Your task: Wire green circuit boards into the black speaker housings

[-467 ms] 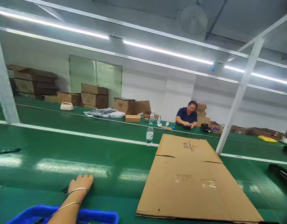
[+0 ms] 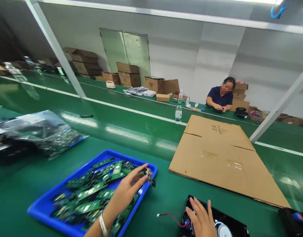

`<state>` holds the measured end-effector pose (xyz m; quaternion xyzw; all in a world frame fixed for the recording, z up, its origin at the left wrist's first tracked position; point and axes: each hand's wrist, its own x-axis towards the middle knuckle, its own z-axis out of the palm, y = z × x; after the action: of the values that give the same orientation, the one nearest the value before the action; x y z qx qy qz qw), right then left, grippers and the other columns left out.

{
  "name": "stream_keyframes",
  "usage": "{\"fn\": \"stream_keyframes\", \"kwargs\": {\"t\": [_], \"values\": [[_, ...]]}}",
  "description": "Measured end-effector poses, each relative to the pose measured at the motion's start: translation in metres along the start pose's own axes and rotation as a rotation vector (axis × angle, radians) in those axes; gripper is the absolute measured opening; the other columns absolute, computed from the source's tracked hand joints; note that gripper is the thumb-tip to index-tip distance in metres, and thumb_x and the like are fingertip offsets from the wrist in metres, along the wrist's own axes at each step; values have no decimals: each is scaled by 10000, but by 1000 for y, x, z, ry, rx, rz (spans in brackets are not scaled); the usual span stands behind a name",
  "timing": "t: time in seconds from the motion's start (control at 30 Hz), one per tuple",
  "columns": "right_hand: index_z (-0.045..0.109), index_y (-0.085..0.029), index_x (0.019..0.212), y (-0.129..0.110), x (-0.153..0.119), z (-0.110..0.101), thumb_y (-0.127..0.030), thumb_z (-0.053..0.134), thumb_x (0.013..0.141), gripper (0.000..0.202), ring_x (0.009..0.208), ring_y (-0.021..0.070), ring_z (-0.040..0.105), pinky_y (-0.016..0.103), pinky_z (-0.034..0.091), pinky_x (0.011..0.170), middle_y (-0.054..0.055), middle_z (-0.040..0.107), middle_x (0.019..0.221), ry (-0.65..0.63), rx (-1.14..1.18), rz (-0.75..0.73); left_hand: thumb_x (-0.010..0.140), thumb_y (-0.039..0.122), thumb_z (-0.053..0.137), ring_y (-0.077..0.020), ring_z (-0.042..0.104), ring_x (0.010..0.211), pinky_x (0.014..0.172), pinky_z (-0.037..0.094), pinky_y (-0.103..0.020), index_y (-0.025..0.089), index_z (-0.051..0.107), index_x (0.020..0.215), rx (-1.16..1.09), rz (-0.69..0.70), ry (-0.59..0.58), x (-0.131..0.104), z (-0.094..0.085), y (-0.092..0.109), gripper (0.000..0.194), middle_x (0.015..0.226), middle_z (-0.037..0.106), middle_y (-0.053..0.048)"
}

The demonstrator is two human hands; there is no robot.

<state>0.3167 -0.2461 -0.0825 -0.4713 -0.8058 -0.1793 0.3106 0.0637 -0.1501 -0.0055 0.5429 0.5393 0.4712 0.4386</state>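
Observation:
My left hand point(image 2: 128, 187), with a bracelet at the wrist, pinches a small circuit board point(image 2: 149, 177) above the right rim of a blue tray point(image 2: 67, 180). Many green circuit boards point(image 2: 92, 191) lie heaped inside the tray. At the bottom, my right hand point(image 2: 202, 217) rests with fingers spread on a black housing point(image 2: 227, 219). A round silver part point(image 2: 222, 229) sits in that housing, and a red and black wire with a white connector point(image 2: 166, 214) sticks out to its left.
Flattened cardboard point(image 2: 215, 148) lies beyond the housing. A plastic bag of parts point(image 2: 43, 131) is at the left, a bottle point(image 2: 178, 113) stands at the back, and another black housing point(image 2: 293, 219) is at the right edge. A person point(image 2: 220, 95) sits across the tables.
The view has turned down and left, bringing the whole tray into sight. My left hand, earlier over the green surface, now holds a board. My right hand and the black housing have come into view.

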Motion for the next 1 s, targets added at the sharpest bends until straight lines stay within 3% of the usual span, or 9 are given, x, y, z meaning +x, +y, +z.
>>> {"fn": "stream_keyframes", "kwargs": {"t": [0.1,0.17,0.23,0.3,0.4,0.53,0.7,1.0], "values": [[543,-173,1031,-34,28,13,-303,443,845,248,813,238,591,563,300,938,87,654,875,-11,183,-30,595,411,709,-246,641,856,759,514,-322,218,576,1088,-421,-221,87,-52,7,-13,546,892,694,-35],[575,-181,908,-48,40,9,-180,380,868,198,611,167,572,489,373,909,27,631,669,-42,299,0,580,377,735,-251,631,885,721,522,-310,227,604,1048,-623,-311,142,-74,14,-22,509,885,692,-32],[577,-192,818,-53,47,-4,-143,339,883,251,530,131,535,361,481,770,2,596,594,-54,477,33,576,342,749,-249,629,888,688,520,-291,228,631,1004,-754,-388,142,-88,21,-27,458,875,691,-33],[577,-194,833,-50,52,-20,-174,375,888,210,587,124,558,260,498,633,14,621,663,-69,676,87,580,317,754,-239,640,850,651,513,-271,220,649,971,-813,-454,99,-98,27,-28,416,859,692,-37],[581,-193,871,-44,57,-41,-180,432,873,150,646,117,566,216,481,582,26,624,727,-84,816,173,571,308,761,-225,653,785,644,507,-263,180,665,929,-812,-501,0,-107,38,-21,392,828,697,-56],[565,-182,772,-49,54,-52,-187,402,868,190,573,115,519,214,442,503,16,556,636,-95,679,237,594,321,739,-258,637,855,724,512,-304,149,638,893,-730,-443,-88,-111,53,-10,360,871,697,-88],[478,-191,668,-57,40,-46,-175,381,846,203,485,103,468,220,422,490,-20,494,544,-30,471,316,709,422,615,-237,640,872,764,532,-349,205,490,1026,-594,-396,-52,-119,71,-1,405,1008,659,-74],[464,-190,656,-57,40,-51,-151,394,813,177,408,72,402,183,386,428,-51,427,501,82,394,373,715,498,570,-188,654,847,813,524,-292,220,433,994,-561,-346,-7,-135,89,1,416,924,659,-29]]}}
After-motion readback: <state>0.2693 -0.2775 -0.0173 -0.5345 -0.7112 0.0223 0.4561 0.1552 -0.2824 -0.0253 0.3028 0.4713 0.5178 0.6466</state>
